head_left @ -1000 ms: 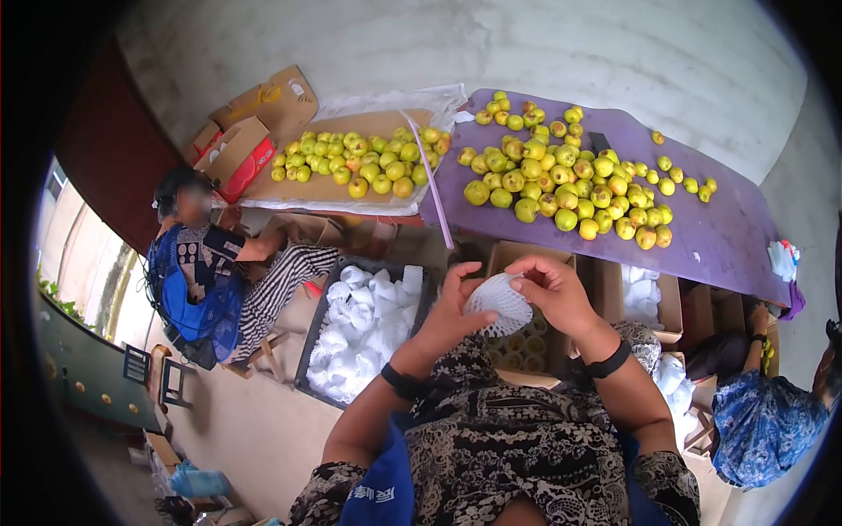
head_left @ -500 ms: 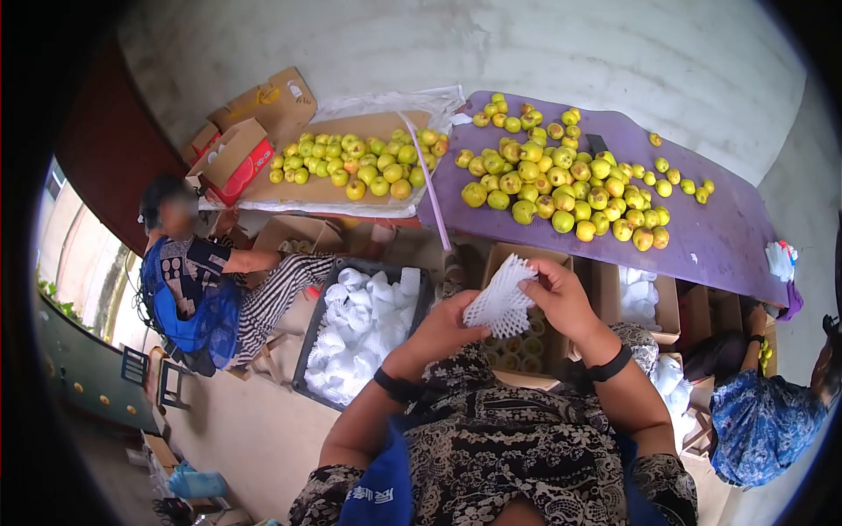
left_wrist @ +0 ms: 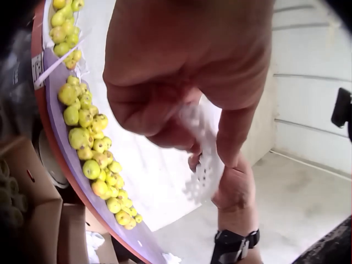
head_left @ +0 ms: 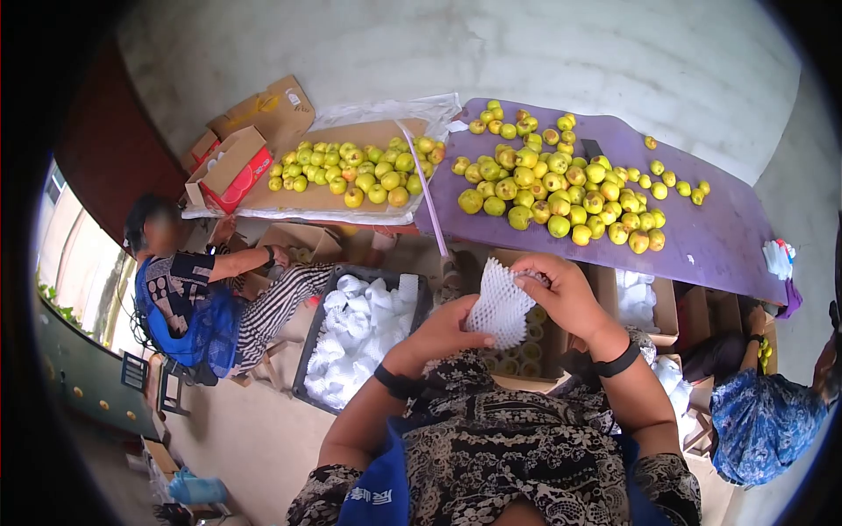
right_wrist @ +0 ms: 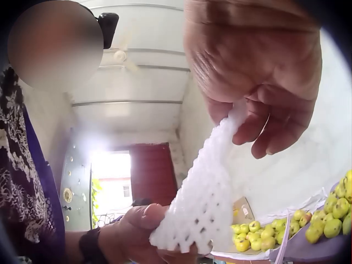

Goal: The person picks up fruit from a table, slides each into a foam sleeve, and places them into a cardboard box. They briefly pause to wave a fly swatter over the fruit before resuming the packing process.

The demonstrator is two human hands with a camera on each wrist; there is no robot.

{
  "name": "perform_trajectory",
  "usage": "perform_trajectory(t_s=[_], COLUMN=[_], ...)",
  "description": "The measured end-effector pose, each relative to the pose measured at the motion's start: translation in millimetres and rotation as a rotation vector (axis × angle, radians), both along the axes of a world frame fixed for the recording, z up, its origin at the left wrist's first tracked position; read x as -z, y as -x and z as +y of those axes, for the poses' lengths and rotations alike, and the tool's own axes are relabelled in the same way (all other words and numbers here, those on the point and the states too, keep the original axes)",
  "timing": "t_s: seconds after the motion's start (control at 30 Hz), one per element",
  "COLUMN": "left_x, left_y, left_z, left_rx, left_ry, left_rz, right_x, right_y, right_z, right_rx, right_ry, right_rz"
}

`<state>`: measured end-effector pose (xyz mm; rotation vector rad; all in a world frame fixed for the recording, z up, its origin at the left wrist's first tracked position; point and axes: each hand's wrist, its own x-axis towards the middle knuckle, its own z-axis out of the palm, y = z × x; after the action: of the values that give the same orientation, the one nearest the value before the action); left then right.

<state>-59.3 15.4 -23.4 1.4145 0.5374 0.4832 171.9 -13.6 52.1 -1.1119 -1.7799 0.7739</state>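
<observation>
A purple bench [head_left: 737, 237] stands before a grey wall [head_left: 526, 53] and carries many yellow-green fruits [head_left: 561, 188]. To its left, a second heap of fruits [head_left: 351, 167] lies on brown cardboard [head_left: 289, 197] with clear plastic around it. Open cartons [head_left: 232, 162] stand at the far left. Below the bench there is a dark crate [head_left: 309, 351] full of white foam nets [head_left: 360, 324], and a cardboard box [head_left: 526, 355] with round cells. A seated person in blue [head_left: 184, 289] is at the left, and another person in blue [head_left: 759, 421] at the right edge.

The net [head_left: 502, 307] is in front of the person's chest, above the box, between both hands. Its long axis runs nearly upright, a little tilted: the narrow top end points up and to the right, the wide bottom end points down and to the left. In the right wrist view the net [right_wrist: 203, 192] widens downward.

The right hand [head_left: 561, 294] is above, palm down, its fingers curled and pinching the top end. The left hand [head_left: 443, 333] is below, thumb up, and grips the lower end. Both forearms rise from the lap, each with a black band on the wrist.
</observation>
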Motion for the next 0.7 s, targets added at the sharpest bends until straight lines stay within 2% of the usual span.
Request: perform_trajectory(t_s=[0.03, 0.1, 0.13, 0.2, 0.27, 0.33, 0.4, 0.43, 0.47, 0.5, 0.57, 0.6, 0.63, 0.67, 0.7], left_x=[3, 2, 2, -6, -11, -5, -9, -2, 1, 3, 4, 7, 12, 20, 28], left_y=[1, 3, 1, -15, -20, -21, -24, -28, -34, -38, -45, -44, -38, -34, -34], left_z=[2, 6, 4, -3, -7, -13, -16, -15, -12, -18, -30, -29, -26, -24, -21], left_rx=[0.000, -0.123, -0.131, -0.121, -0.084, -0.191, -0.218, -0.213, -0.206, -0.192, -0.151, -0.137, -0.007, 0.123, 0.135], left_ry=[0.000, -0.133, -0.136, 0.037, 0.066, 0.342, 0.300, 0.178, 0.059, 0.058, -0.203, -0.210, 0.018, 0.249, 0.197], left_rz=[-0.001, -0.201, -0.200, -0.308, -0.282, -0.252, -0.276, -0.252, -0.227, -0.228, -0.078, -0.080, -0.096, -0.106, -0.113], right_x=[1, 3, 6, 11, 17, 27, 36, 45, 55, 58, 56, 53, 50, 48, 46], right_y=[-2, 0, 4, 14, 21, 16, 13, 12, 10, 13, 21, 20, 19, 18, 16], right_z=[0, 3, 4, 5, 5, 6, -1, -2, 1, -2, -7, -7, -10, -13, -14], right_rx=[-0.022, -0.054, -0.075, -0.102, -0.037, -0.050, -0.178, -0.169, -0.317, -0.463, -0.373, -0.340, -0.330, -0.395, -0.454], right_ry=[0.000, -0.002, -0.015, -0.036, -0.111, -0.041, 0.264, 0.261, 0.367, 0.464, 0.487, 0.493, 0.483, 0.287, 0.098], right_rz=[0.005, 0.011, -0.004, -0.019, 0.141, 0.218, 0.652, 0.651, 0.521, 0.385, 0.456, 0.450, 0.453, 0.297, 0.140])
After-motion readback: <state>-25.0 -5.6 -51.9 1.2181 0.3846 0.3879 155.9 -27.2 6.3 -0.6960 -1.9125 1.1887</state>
